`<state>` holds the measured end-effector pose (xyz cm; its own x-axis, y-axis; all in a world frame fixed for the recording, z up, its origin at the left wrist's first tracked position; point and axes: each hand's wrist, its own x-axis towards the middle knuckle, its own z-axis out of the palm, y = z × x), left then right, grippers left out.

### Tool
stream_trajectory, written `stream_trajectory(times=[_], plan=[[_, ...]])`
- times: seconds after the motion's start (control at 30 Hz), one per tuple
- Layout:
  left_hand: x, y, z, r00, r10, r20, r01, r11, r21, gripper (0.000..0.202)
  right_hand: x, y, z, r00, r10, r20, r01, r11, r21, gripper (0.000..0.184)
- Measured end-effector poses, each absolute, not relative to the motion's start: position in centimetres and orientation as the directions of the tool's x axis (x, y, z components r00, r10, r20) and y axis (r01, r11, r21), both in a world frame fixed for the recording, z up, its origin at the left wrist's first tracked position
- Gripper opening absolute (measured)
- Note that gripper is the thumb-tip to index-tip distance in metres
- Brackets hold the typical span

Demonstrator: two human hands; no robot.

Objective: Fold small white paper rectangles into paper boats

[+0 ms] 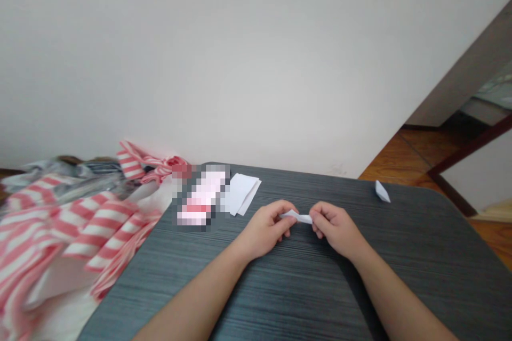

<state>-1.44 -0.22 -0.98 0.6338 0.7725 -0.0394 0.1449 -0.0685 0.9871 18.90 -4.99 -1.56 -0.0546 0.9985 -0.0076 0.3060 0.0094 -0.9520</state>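
My left hand [266,229] and my right hand [334,229] hover close together above the dark grey wood-grain table [304,298]. Between their fingertips a narrow folded strip of white paper [296,217] is pinched, one end in each hand. A small folded white paper boat [382,192] lies near the table's far right edge. Beyond my left hand, a few loose sheets of white paper [242,194] rest on the tabletop.
A pixelated pink and white object [202,197] lies at the table's far edge. Pink-and-white striped cloth [80,229] is heaped beyond the left edge. A white wall [240,64] stands behind the table, and a wooden floor [416,154] shows to the right.
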Motion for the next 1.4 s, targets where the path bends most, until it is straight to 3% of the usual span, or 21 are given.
stream_trajectory(times=[0.6, 0.8, 0.97, 1.4], plan=[[-1.5, -0.3, -0.5, 0.630, 0.777, 0.002, 0.230, -0.189, 0.955, 0.020, 18.6, -4.9, -1.3, -0.035, 0.999, 0.012, 0.354, 0.023, -0.935, 0.025], [-1.3, -0.1, -1.1, 0.544, 0.836, -0.068, 0.263, -0.093, 0.960, 0.025, 18.5, -5.0, -2.0, 0.019, 0.986, 0.168, 0.272, 0.156, -0.950, 0.017], [-1.3, 0.0, -1.6, 0.529, 0.844, -0.089, 0.241, -0.049, 0.969, 0.028, 18.7, -5.0, -2.2, -0.067, 0.955, 0.289, 0.340, 0.294, -0.893, 0.015], [-1.1, 0.0, -1.4, 0.526, 0.848, -0.067, 0.206, -0.050, 0.977, 0.027, 18.8, -4.8, -2.0, -0.158, 0.915, 0.372, 0.514, 0.398, -0.760, 0.023]])
